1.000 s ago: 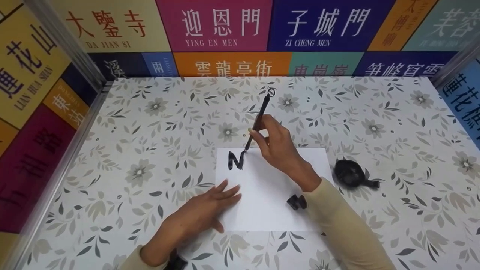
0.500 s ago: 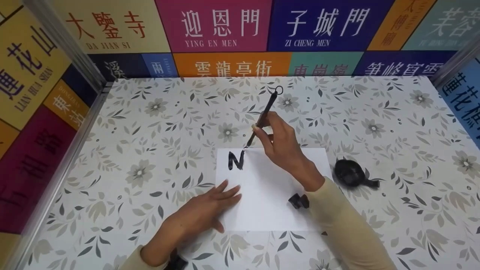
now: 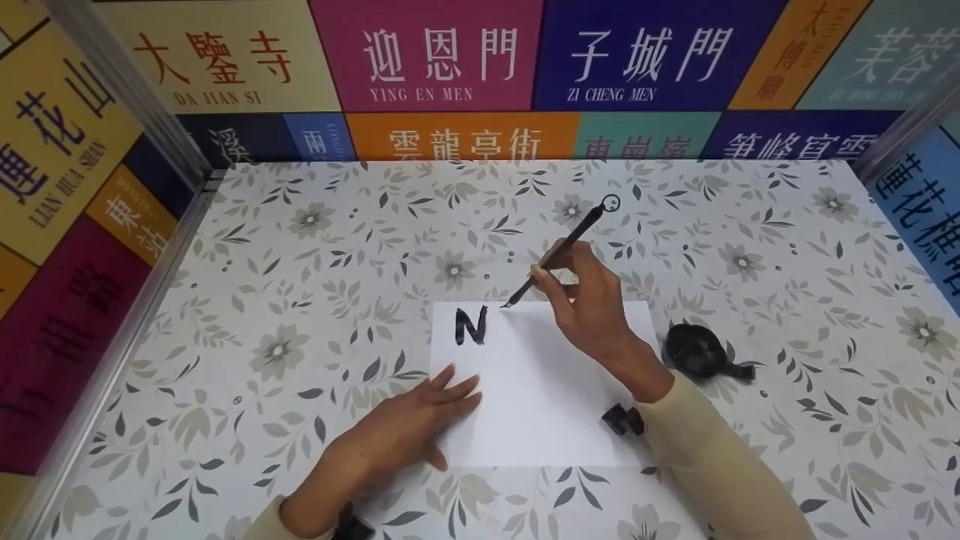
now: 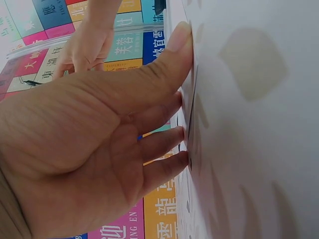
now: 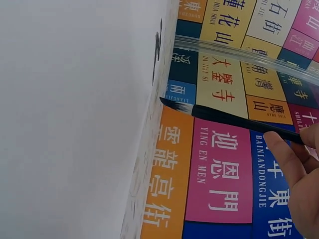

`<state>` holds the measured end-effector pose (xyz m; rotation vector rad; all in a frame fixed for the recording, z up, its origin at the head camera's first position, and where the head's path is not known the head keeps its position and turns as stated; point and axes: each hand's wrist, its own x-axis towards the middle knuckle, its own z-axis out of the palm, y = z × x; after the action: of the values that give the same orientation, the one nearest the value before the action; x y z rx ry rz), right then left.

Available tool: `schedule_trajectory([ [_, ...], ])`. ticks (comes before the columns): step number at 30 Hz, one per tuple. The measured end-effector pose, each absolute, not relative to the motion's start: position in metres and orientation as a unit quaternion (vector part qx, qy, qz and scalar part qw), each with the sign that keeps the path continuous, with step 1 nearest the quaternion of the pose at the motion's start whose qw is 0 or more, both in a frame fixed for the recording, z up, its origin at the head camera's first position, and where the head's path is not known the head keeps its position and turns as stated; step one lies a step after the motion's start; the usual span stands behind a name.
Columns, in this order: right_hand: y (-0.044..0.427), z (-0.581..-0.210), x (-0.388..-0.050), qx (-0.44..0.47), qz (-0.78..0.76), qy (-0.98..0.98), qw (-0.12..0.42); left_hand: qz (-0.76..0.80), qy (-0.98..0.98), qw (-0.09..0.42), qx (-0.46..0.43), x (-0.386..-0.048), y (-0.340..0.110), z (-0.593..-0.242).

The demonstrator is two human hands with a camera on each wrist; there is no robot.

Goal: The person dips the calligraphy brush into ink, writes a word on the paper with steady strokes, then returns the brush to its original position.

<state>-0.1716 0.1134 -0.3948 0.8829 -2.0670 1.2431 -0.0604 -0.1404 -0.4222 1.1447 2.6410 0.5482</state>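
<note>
A white paper sheet (image 3: 540, 397) with a black painted letter N (image 3: 471, 325) at its upper left lies on the patterned table. My right hand (image 3: 589, 307) pinches a dark brush (image 3: 574, 236) by its handle, tilted up to the right, its tip by the paper's top edge, right of the N. The right wrist view shows the brush's dark bristles (image 5: 174, 103); whether they touch the paper, I cannot tell. My left hand (image 3: 397, 427) rests with spread fingers on the sheet's left edge; in the left wrist view its fingertips and thumb (image 4: 164, 64) press down there.
A black dish with a short handle (image 3: 697, 351) stands right of the sheet. Beside my right sleeve, a small black object (image 3: 622, 420) shows over the paper. The floral table (image 3: 300, 277) reaches back to panels with large characters (image 3: 442, 56).
My right hand has moved right with the brush, whose tip has left the top of the N's right stroke. The brush leans further right. My left hand keeps its place on the paper.
</note>
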Motion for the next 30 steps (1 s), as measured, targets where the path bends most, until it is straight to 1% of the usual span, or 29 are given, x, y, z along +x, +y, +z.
schedule_trajectory([
  [4,0.112,-0.4,-0.175,0.328,0.473,-0.769,0.278,0.19,0.896,0.111,0.385,-0.06,-0.141,-0.422],
  [12,0.11,-0.403,-0.177,0.332,0.47,-0.766,0.287,0.206,0.893,0.115,0.384,-0.061,-0.141,-0.422],
  [30,0.108,-0.407,-0.177,0.332,0.46,-0.78,0.264,0.199,0.894,0.111,0.385,-0.06,-0.141,-0.423],
])
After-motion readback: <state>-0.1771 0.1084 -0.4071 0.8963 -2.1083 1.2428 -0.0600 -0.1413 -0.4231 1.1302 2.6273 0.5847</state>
